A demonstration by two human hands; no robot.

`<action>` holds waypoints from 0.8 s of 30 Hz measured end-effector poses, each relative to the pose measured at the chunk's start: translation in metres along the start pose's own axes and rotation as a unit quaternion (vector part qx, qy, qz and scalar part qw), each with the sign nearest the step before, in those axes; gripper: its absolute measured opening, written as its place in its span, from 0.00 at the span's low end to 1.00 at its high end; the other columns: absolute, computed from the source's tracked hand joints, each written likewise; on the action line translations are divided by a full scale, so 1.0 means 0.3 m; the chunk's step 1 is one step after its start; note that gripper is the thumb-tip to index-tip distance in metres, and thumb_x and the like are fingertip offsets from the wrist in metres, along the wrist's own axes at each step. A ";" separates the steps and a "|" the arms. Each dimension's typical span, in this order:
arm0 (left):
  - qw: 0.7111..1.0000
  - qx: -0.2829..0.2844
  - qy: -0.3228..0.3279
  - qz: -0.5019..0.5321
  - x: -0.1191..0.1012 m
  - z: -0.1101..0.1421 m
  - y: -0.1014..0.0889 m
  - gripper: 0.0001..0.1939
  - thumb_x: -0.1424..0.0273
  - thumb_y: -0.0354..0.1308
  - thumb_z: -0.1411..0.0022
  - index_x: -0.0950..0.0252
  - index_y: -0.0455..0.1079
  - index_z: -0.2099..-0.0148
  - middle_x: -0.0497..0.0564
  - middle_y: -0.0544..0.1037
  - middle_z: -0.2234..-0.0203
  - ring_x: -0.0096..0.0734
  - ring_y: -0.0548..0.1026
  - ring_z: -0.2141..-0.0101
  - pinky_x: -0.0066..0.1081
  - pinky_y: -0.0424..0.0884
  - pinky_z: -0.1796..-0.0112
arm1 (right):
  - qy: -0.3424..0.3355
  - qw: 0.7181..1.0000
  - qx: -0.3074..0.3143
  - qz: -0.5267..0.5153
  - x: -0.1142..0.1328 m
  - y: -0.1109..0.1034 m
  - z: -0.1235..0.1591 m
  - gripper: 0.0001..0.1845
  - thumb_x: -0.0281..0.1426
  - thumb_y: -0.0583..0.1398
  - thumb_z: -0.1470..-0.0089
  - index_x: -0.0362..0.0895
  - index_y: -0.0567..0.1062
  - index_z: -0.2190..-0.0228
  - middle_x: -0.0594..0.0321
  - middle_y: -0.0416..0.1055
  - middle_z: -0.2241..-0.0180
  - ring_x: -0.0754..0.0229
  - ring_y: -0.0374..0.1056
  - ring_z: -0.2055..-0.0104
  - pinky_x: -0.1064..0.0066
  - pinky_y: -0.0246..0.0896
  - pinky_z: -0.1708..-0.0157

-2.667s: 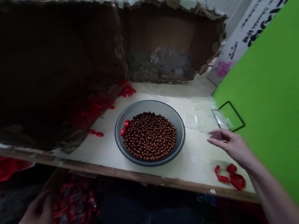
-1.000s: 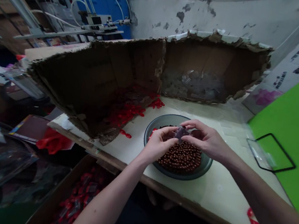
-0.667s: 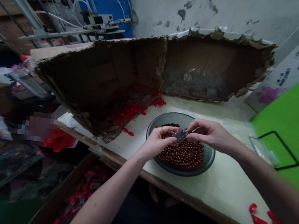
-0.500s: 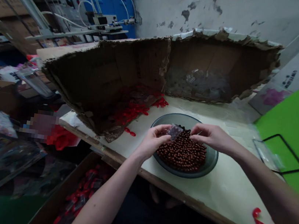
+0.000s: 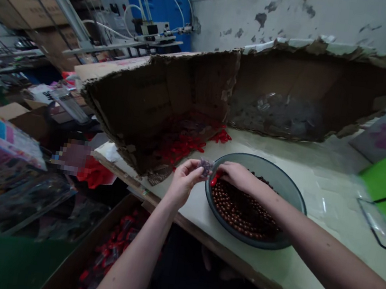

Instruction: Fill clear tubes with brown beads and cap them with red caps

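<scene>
A small clear container (image 5: 205, 167) is grasped between the thumb and fingers of the left hand (image 5: 182, 183), above the worktop (image 5: 268, 146) and just beside the bowl (image 5: 292, 192); the right hand (image 5: 236, 175) is curled at the bowl's rim, its fingertips at a red piece (image 5: 213, 181), though whether that is gripped cannot be told; brown beads (image 5: 245, 219) are held in the bowl, near the worktop's front edge. The container could be dropped if the pinch were loosened; beads could be spilled if the rim were knocked by the right forearm (image 5: 324, 254). The container is see-through, greyish and glinting; its contents are too blurred to be made out.
</scene>
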State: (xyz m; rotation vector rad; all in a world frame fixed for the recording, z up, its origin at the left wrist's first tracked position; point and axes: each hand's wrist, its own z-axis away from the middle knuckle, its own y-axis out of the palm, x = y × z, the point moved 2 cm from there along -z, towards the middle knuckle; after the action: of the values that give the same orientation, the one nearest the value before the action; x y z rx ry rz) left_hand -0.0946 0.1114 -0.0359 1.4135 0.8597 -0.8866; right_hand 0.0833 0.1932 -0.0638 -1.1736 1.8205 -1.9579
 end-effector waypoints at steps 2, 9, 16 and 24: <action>1.000 0.010 -0.021 0.012 0.010 0.007 0.009 0.14 0.67 0.66 0.49 0.67 0.69 0.61 0.53 0.79 0.64 0.33 0.78 0.65 0.30 0.72 0.64 | 0.003 1.000 0.009 0.001 -0.015 0.016 -0.001 0.09 0.24 0.61 0.51 0.43 0.74 0.65 0.56 0.75 0.64 0.54 0.70 0.61 0.69 0.61 0.61; 0.994 0.043 -0.074 0.060 0.034 0.015 0.055 0.22 0.70 0.66 0.51 0.68 0.67 0.53 0.57 0.79 0.61 0.37 0.79 0.63 0.31 0.72 0.62 | 0.036 0.998 0.005 -0.046 -0.049 -0.025 0.079 0.08 0.32 0.58 0.46 0.44 0.73 0.62 0.59 0.76 0.66 0.57 0.70 0.65 0.68 0.61 0.65; 0.991 0.061 -0.108 0.058 0.109 0.020 0.143 0.19 0.66 0.65 0.48 0.69 0.70 0.55 0.56 0.79 0.65 0.32 0.78 0.67 0.30 0.73 0.65 | 0.194 0.884 -0.101 -0.414 -0.016 -0.141 0.237 0.20 0.42 0.66 0.54 0.43 0.77 0.61 0.59 0.78 0.63 0.56 0.73 0.63 0.65 0.65 0.60; 0.992 0.075 -0.062 -0.085 0.176 0.034 0.253 0.18 0.63 0.63 0.46 0.68 0.74 0.55 0.54 0.79 0.64 0.29 0.75 0.68 0.27 0.72 0.67 | 0.155 0.937 -0.210 -0.233 0.072 -0.219 0.366 0.14 0.40 0.66 0.52 0.47 0.79 0.64 0.60 0.78 0.63 0.54 0.73 0.61 0.63 0.66 0.58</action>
State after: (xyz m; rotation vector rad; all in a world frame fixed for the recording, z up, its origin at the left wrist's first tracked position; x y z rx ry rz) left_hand -0.0035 0.0991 -0.0505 1.4110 0.8415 -1.1768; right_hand 0.1655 0.1119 -0.0048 -1.6285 2.3913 -2.1586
